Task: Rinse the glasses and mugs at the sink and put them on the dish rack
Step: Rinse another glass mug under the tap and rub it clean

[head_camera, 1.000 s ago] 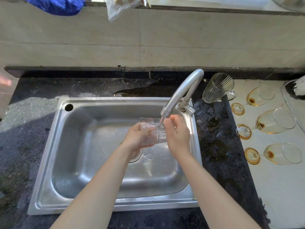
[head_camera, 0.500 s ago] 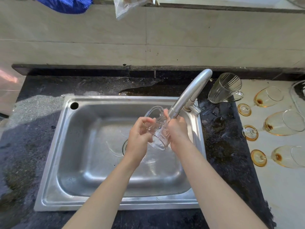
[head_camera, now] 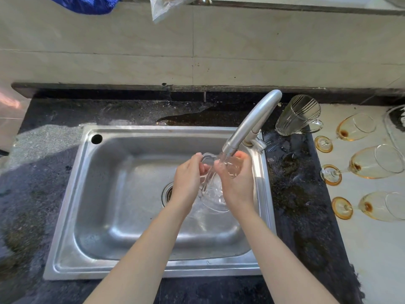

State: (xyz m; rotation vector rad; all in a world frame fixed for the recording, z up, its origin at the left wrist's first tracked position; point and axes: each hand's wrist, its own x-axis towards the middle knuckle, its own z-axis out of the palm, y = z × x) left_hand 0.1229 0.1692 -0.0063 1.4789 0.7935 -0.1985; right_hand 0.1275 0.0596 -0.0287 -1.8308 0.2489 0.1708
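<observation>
The glass mug (head_camera: 213, 194), near level a second ago, now sits tipped with its rim low under the stream from the tap (head_camera: 252, 123). The left hand (head_camera: 188, 178) pinches its upper end and the right hand (head_camera: 237, 183) wraps its side, so rinsing appears well underway. It hangs over the right half of the sink (head_camera: 65, 216), the tap just above the fingers; open basin lies left, while stained wine glasses (head_camera: 372, 161) crowd the right counter (head_camera: 372, 260).

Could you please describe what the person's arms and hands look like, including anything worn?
Both forearms are bare to the picture's edge, with no sleeves showing. The left hand and right hand show no gloves, rings, watch or bracelet.
</observation>
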